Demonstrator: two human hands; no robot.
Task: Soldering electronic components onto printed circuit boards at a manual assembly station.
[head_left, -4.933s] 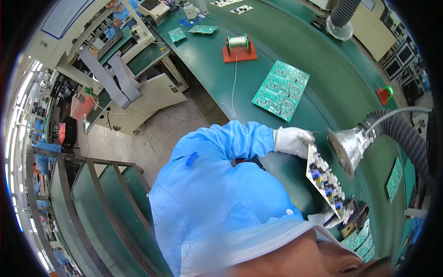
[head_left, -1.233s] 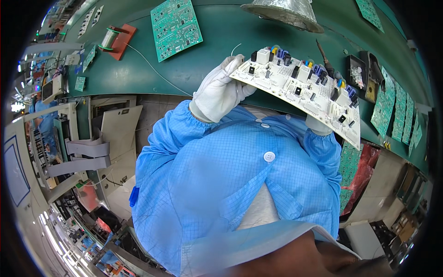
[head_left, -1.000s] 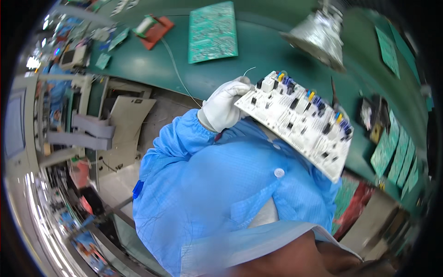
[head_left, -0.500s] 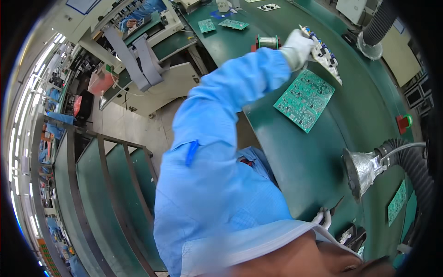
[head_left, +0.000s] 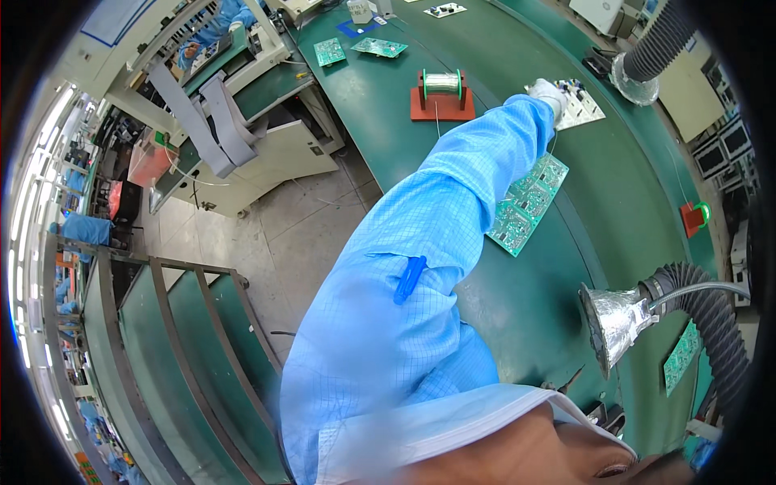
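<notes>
My left hand, in a white glove, is closed at the left edge of a white board carrying dark and blue components. Its fingertips are partly hidden. Nearer to me, a green circuit board lies on the bench, its left part covered by my blue sleeve. A thin wire shows beneath my left wrist, over that board. Left of the hand stands a spool of wire on a red stand. My right hand is hidden behind the mask edge, beside a dark pointed tool.
A foil-wrapped fume hose nozzle juts in from the right; another hose hangs at the far right. More green boards lie at the far left of the bench. A metal-framed rack stands to my left.
The white board has gone from tilted up to lying flatter, with my left hand still at it. My left arm has swung right, uncovering the spool stand. My right hand has passed out of sight.
</notes>
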